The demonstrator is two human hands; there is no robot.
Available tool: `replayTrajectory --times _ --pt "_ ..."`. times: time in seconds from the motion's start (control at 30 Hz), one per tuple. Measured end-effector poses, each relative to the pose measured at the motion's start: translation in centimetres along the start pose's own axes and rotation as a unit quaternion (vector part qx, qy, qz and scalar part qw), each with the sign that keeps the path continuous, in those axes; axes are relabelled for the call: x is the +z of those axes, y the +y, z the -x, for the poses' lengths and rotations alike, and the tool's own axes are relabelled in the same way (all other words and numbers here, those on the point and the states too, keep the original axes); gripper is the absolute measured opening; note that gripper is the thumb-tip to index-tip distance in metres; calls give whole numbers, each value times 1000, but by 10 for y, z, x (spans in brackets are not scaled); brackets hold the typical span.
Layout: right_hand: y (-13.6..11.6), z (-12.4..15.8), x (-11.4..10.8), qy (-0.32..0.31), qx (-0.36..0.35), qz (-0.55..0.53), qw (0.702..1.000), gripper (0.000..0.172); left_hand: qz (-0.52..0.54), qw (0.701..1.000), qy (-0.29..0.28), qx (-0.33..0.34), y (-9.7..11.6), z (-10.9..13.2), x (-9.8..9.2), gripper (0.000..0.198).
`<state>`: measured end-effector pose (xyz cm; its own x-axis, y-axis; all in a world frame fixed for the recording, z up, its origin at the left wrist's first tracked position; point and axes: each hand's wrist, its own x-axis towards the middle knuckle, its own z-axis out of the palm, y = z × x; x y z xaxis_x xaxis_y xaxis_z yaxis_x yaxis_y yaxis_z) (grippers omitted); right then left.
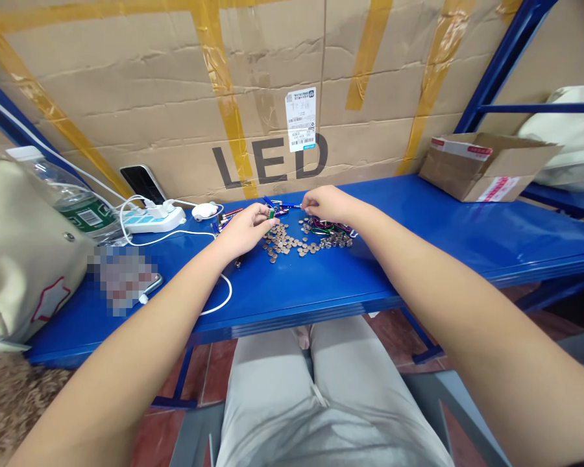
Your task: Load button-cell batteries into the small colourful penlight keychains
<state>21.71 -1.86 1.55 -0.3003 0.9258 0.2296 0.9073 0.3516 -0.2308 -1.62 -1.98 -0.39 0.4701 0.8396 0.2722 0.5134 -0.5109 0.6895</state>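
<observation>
The left hand [247, 228] pinches a green piece [271, 213] beside loose discs [283, 244] on the blue table [428, 233], where a slack pinch could drop it among them; whether the right hand [327, 202], fingertips bunched at a blue rod [292, 205], holds the rod cannot be told.

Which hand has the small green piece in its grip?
The left hand, with the green piece at its fingertips; the right hand is at a blue piece.

Open blue tabletop [418, 201] offers passage between the right forearm [418, 279] and a cardboard box [481, 172]. At left, a power strip [153, 222] and looping white cable [231, 288] obstruct, while a taped carton [282, 71] walls off the back
</observation>
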Motion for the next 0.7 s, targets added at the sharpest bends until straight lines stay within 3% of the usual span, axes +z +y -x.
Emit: replayTrajectory --times 0.1,0.2,0.3,0.47,0.7 --pt "9 1 -2 -71 -2 30 997 20 9 1000 -12 13 -1 0 0 23" --pt "14 1 -1 -90 -8 29 996 16 0 1000 -14 21 -1 0 -1 24" --pt "10 1 -1 -38 -20 -2 999 13 -35 999 -8 23 1 1 -2 25" --pt "-12 6 -5 66 -74 -168 981 14 -83 995 3 48 9 4 -3 22" --pt "-28 12 -1 48 -135 -170 975 12 -48 995 -16 81 10 5 -4 29"
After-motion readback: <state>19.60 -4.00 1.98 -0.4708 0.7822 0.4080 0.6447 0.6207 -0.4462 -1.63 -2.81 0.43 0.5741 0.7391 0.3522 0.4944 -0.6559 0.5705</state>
